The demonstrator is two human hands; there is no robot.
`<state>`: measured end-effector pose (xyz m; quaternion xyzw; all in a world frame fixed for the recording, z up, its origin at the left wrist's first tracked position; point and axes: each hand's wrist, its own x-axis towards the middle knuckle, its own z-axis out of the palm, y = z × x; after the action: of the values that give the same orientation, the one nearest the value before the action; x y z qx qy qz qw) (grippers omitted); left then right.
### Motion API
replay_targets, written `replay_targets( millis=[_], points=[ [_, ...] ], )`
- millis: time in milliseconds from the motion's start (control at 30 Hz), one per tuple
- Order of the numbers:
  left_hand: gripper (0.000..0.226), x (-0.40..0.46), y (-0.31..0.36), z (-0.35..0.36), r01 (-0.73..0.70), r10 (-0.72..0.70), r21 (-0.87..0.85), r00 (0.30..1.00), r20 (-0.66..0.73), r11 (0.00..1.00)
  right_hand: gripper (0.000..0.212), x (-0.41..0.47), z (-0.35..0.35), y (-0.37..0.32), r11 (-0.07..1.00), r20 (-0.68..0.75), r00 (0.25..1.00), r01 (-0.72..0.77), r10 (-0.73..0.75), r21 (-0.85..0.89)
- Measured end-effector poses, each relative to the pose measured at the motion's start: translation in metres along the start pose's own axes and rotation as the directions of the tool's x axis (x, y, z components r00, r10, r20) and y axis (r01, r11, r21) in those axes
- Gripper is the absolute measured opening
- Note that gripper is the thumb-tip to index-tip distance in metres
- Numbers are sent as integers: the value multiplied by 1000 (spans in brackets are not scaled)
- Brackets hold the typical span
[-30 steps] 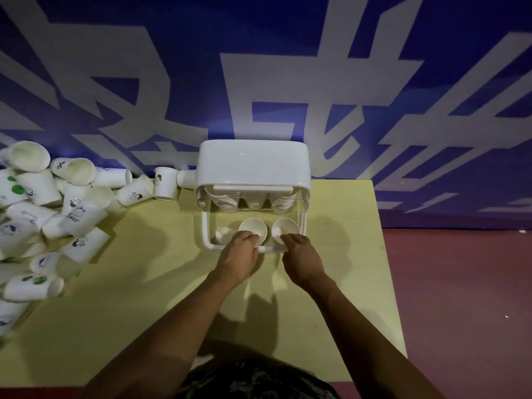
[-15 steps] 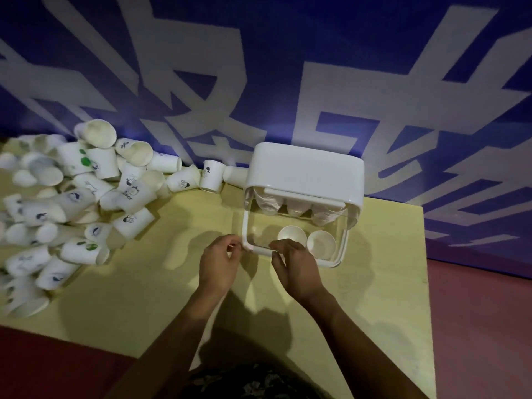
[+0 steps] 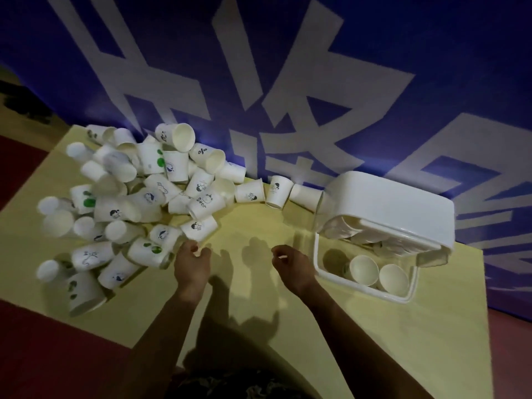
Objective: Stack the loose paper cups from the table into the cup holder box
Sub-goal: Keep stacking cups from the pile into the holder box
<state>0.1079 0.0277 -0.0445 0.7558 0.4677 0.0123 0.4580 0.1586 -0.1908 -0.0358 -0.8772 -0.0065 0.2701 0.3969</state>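
Loose white printed paper cups point(image 3: 149, 203) heaped far left (mostly toppled); white plastic cup holder box point(image 3: 383, 223) right, holding two upright cups point(image 3: 378, 273).

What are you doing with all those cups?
A person is moving a heap of loose white paper cups off the yellow table into the white plastic cup holder box. Two cups sit in it. The left hand reaches toward the heap; the right hand holds nothing.

Loose paper cups point(image 3: 138, 208): white, printed with small black cartoon drawings; several carry green blotches, one lettered "Bear" in black. Cup holder box point(image 3: 385, 203): white lid, clear front. Table point(image 3: 359, 341) pale yellow; backdrop point(image 3: 288, 67) deep blue with large white characters.
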Motion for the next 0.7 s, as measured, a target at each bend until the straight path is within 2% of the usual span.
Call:
replay_targets(
  millis=[67,167,233,333,400,467,533,600,667,700],
  points=[
    [29,17,1,-8,11,-11,-3,1000,24,1000,32,16,10,-17,998,-7,999,-43,43,46],
    [30,45,-1,-13,157,-146,-58,978,150,986,41,48,25,-40,973,-55,988,-129,142,192],
    [21,58,-1,-15,280,-232,-153,934,273,948,44,72,31,-53,918,-85,971,-181,224,352],
    [4,68,6,-17,419,-308,-247,870,386,874,50,103,33,-74,811,-60,951,-224,303,541],
    [5,70,9,-17,480,-345,-279,841,417,832,47,117,33,-85,744,-21,947,-238,320,625],
    [2,73,8,-17,495,-329,-322,829,452,807,35,132,33,-94,726,-18,948,-232,318,648],
    [2,74,6,-18,461,-282,-301,828,485,835,20,147,33,-99,724,-32,939,-242,342,646],
    [8,76,4,-19,385,-246,-234,851,463,892,17,157,37,-98,716,-36,914,-291,404,634],
    [13,79,1,-23,153,-134,-15,902,410,988,16,158,42,-95,722,-63,882,-339,467,604],
    [14,77,1,-27,26,-61,93,916,397,995,12,153,45,-95,728,-80,871,-350,484,590]
  ],
)
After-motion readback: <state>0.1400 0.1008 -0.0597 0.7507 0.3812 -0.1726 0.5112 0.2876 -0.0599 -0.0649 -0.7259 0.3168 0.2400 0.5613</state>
